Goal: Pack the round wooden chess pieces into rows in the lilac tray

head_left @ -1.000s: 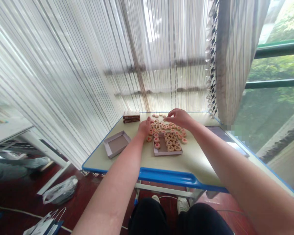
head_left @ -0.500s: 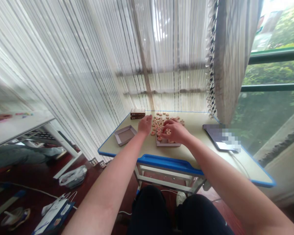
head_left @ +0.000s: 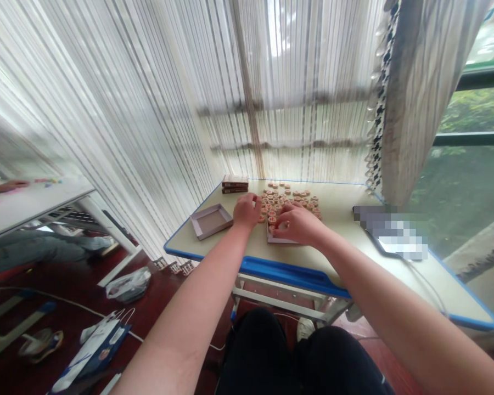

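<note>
Round pieces point(head_left: 280, 199): wooden discs, red markings on those I can read, spread loosely from the middle of the tabletop point(head_left: 340, 200) back toward its far edge.
Shallow box point(head_left: 280, 241): open, between the spread and the near edge, with a few pieces along its left side and much of its inside hidden from me.
Right hand point(head_left: 297, 224): reaches over that box, fingers bent downward; I cannot tell whether its grip has a piece.
Left hand point(head_left: 246, 210): just left of the spread, fingers curled; what its grip contains, if anything, I cannot tell.
Matching tray point(head_left: 212, 221): lies beside the left edge, toward the near left corner.
Stacked boxes point(head_left: 235, 185): near the far left corner.
Dark slab point(head_left: 368, 219): by the right edge, partly pixelated.
</note>
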Motion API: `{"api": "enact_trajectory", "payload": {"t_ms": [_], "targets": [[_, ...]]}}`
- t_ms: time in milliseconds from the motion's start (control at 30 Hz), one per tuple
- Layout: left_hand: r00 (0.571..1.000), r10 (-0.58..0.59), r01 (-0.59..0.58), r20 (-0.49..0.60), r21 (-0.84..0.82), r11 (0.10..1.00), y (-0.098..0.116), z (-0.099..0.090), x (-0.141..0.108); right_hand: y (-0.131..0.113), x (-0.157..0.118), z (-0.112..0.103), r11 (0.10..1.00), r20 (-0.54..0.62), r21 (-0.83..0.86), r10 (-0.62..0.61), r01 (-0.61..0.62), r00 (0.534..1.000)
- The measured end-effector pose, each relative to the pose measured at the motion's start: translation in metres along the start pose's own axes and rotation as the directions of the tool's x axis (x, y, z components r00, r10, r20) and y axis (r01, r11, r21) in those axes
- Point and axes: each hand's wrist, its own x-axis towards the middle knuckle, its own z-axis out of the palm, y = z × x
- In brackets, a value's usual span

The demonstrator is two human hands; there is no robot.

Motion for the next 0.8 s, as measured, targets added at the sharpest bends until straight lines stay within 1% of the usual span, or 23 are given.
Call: {"api": "enact_trajectory", "payload": {"t_ms": [133, 267, 467, 700, 800], "targets": [[1.000, 0.016, -0.016, 0.011, 0.017, 1.000, 0.000, 0.001, -0.001, 0.000, 0.001, -0.001, 0.998, -0.046, -0.041, 0.039, -0.041, 0.998], [0.999, 0.046, -0.046, 0.015, 0.019, 0.999, 0.001, 0.002, 0.000, -0.004, 0.002, 0.004, 0.997, -0.039, -0.068, 0.030, -0.033, 0.999], [0.999, -0.016, 0.014, 0.034, 0.067, 0.998, 0.004, 0.000, 0.000, -0.005, 0.002, 0.011, 0.996, 0.006, -0.090, 0.021, -0.020, 1.000], [0.998, -0.023, 0.020, 0.053, 0.061, 0.998, 0.005, 0.000, 0.000, -0.002, 0.002, 0.014, 0.998, -0.028, -0.047, 0.043, -0.044, 0.999], [0.999, -0.024, 0.021, 0.044, 0.062, 0.998, 0.004, 0.000, 0.001, -0.001, 0.002, 0.015, 0.999, -0.033, -0.030, 0.029, -0.030, 0.999]]}}
